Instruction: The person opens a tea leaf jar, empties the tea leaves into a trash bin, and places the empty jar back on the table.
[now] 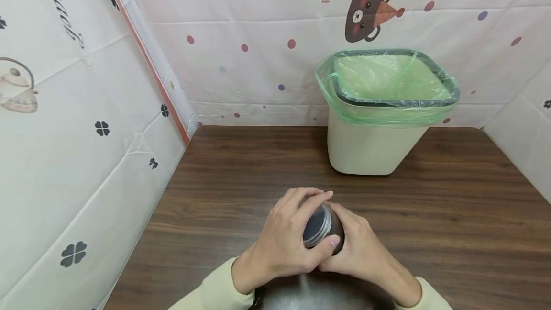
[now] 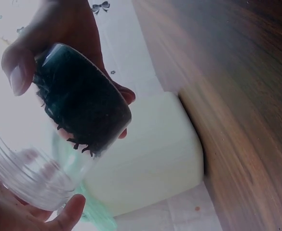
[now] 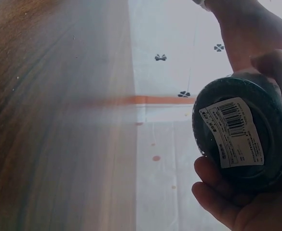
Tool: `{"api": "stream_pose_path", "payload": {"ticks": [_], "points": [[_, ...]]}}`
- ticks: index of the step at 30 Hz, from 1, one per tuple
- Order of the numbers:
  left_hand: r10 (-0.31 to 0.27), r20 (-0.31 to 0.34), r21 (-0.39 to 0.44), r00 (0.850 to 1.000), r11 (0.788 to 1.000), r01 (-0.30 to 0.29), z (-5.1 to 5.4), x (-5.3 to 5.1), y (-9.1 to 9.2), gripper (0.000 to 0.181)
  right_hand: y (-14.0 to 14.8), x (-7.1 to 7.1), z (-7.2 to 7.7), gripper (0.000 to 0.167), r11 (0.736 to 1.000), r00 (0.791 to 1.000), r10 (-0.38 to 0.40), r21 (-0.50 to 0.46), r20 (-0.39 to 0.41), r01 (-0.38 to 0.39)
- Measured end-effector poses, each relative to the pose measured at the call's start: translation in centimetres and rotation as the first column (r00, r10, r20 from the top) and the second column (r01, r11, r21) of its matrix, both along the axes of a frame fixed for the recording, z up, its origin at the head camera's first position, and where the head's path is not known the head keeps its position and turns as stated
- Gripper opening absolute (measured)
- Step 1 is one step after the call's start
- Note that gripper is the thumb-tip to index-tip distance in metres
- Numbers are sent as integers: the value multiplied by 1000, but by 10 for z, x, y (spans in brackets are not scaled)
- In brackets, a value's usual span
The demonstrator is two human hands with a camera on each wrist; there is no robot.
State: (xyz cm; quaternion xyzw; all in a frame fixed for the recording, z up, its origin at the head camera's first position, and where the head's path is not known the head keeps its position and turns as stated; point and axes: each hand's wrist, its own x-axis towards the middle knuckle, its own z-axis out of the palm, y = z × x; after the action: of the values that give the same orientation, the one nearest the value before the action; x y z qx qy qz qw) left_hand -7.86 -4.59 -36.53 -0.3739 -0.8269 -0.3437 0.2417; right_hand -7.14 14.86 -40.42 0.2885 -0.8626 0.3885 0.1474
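Both hands hold a clear jar (image 1: pixel 317 227) above the near part of the table. Dark, shrivelled dried pieces (image 2: pixel 80 101) fill its base end, while the ridged end is see-through. My left hand (image 1: pixel 286 236) curls its fingers and thumb about the ridged top; whether a clear lid sits there I cannot tell. Around the jar's body my right hand (image 1: pixel 363 248) keeps its grip, thumb and fingers on opposite sides. The jar tilts, and its underside shows a white barcode label (image 3: pixel 235 134) in the right wrist view.
A cream bin (image 1: pixel 370 145) stands at the back right of the dark wooden table (image 1: pixel 241 157). A green bag (image 1: pixel 383 118) lines it and folds over its rim. Printed white sheeting (image 1: pixel 241 75) covers the walls behind and at the sides.
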Motion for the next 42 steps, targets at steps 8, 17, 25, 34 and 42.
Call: {"api": "stream_pose_path", "payload": {"ticks": [8,17,25,34,42], "points": [[-1,-37,-4,999,1000,1,0,-1,-2,59,5,-1,-3,86,996,995,93,-21,47,-92],[-43,-94,-5,995,999,42,1,-1,-3,58,9,-3,-2,76,976,969,206,-101,135,-193],[-134,-129,13,983,991,136,6,-3,-3,60,10,-4,-1,68,961,951,264,-128,160,-246],[-257,-215,0,942,965,264,8,-8,-7,58,13,-3,-1,63,952,941,296,-125,163,-278],[-363,-246,-27,899,929,368,10,-12,-8,59,12,-7,-2,63,896,900,429,-161,70,-415]]}}
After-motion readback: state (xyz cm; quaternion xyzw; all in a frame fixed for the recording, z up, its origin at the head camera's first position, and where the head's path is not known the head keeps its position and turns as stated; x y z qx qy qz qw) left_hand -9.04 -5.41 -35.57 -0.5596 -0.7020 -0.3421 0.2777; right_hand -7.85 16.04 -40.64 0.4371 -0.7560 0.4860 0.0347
